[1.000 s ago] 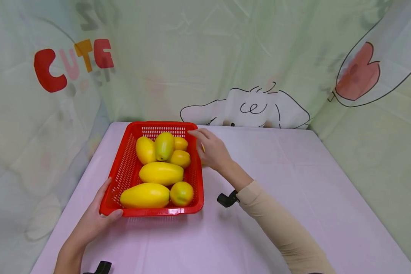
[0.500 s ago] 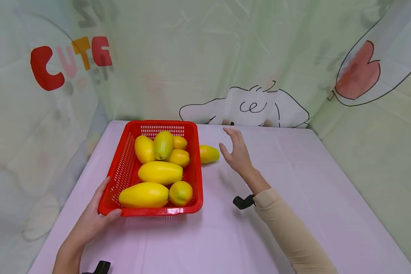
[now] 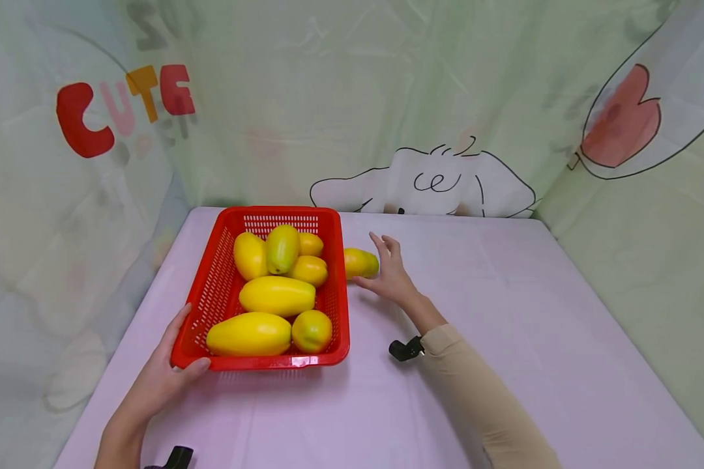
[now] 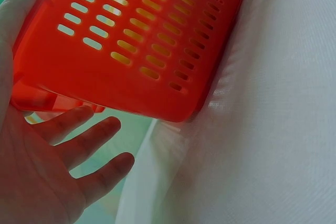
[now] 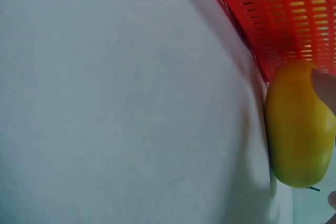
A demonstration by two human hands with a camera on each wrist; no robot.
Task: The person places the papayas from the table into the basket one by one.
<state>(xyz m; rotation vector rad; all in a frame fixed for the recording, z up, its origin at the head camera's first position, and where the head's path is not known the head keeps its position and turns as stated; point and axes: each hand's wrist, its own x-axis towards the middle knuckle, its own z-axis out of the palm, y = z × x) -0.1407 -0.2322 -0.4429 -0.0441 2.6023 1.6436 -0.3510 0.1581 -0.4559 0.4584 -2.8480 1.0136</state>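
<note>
My left hand (image 3: 161, 374) grips the near left corner of a red plastic basket (image 3: 343, 326), thumb on the front rim. In the left wrist view, several fingers (image 4: 100, 140) spread out below the basket's rim. Just outside the basket's right side, a yellow, greenish-ended oblong fruit (image 3: 360, 263) lies on the table. Spread around it is my right hand (image 3: 393, 280), with the thumb near its front side. In the right wrist view this fruit (image 5: 299, 129) is close against the basket wall, and a thumb tip (image 5: 324, 85) overlaps it.
Inside the basket are several yellow fruits, including two long papaya-like ones (image 3: 278, 295) and a rounder one (image 3: 312, 331). A pinkish-white cloth covers the table (image 3: 481, 312). Printed curtains (image 3: 258, 117) stand behind and at both sides.
My right hand drew away from the basket's right rim, uncovering the fruit beside it, then moved back left over that fruit. My left hand and the basket have stayed in place.
</note>
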